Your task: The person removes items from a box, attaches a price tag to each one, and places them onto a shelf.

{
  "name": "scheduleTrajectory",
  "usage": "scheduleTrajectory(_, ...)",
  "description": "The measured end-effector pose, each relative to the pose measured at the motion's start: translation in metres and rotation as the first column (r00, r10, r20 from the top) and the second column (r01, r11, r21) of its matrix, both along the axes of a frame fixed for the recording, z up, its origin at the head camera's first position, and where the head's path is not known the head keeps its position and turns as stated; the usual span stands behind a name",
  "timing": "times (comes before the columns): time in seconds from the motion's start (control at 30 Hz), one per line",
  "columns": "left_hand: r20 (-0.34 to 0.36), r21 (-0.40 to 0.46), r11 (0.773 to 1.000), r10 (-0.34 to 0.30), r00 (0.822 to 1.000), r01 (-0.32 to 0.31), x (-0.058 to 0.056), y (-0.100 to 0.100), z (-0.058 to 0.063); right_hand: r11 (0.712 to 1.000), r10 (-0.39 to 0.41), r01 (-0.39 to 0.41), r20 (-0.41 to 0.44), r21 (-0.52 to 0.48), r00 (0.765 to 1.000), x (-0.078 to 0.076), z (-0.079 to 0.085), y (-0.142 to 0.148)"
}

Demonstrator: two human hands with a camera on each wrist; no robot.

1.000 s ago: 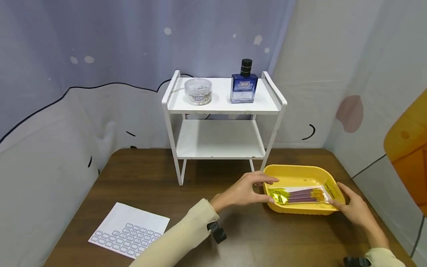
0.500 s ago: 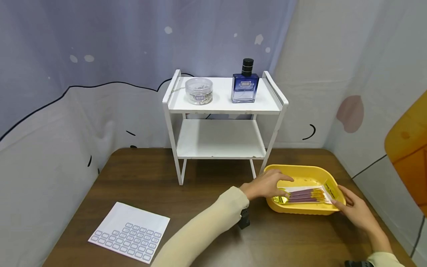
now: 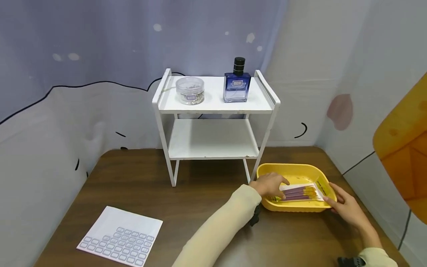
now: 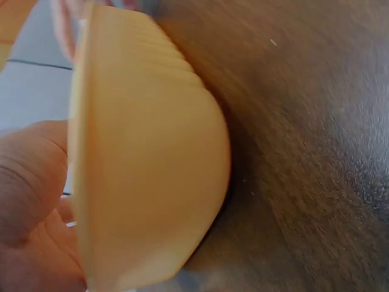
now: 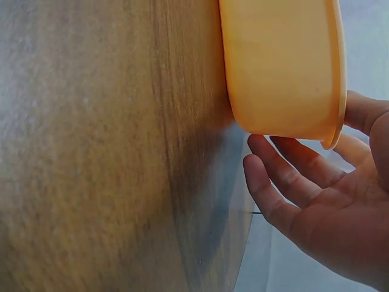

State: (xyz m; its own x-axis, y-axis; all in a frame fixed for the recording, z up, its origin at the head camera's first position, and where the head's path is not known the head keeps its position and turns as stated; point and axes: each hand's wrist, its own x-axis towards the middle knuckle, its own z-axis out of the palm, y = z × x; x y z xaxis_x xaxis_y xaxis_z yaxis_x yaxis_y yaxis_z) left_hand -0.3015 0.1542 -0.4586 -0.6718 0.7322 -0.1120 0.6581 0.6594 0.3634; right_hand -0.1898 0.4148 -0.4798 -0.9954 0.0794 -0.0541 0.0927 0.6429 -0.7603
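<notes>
While the right hand (image 3: 348,207) steadies the yellow tray (image 3: 297,208) near the tabletop's right edge, the left hand (image 3: 269,184) reaches over the tray's left end. The right thumb lies over the rim and the other fingers sit outside, so this grip is clamped on the tray at its right end. On the left hand, thumb and fingers stand apart above the left end of a clear pack (image 3: 298,193); whether they touch it I cannot tell. The pack lies flat along the front side of the tray's floor, its slim purple sticks ending in yellow-orange at the right. In the left wrist view the tray's outer wall hides part of that hand

The tray sits on the brown tabletop (image 3: 186,207), just beside the front right leg of a white shelf (image 3: 217,111), which stands toward the tabletop's back edge. On the shelf's upper board, a clear round jar (image 3: 190,91) with a small label stands toward the left edge, and a blue bottle (image 3: 237,87) with a black cap stands upright toward the right edge. Near the tabletop's front left corner lies a white sheet (image 3: 120,231), its lower part covered in rows of small framed labels
</notes>
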Motion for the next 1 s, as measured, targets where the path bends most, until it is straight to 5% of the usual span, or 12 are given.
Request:
scheduleTrajectory(0.17,-0.026,-0.086,0.996,0.017,0.999,-0.02,-0.001,0.003,-0.006,1.0,0.001,-0.001,0.009,0.002,1.0,-0.003,-0.001,-0.005)
scheduleTrajectory(0.67,0.022,-0.099,0.993,0.063,0.998,-0.061,-0.001,0.009,-0.004,0.999,-0.027,0.026,0.023,0.028,0.999,-0.001,0.003,-0.003)
scheduleTrajectory(1.0,0.159,-0.056,0.996,0.071,0.985,-0.063,-0.003,0.01,-0.003,0.999,-0.033,0.032,0.037,0.031,0.999,-0.002,0.004,-0.003)
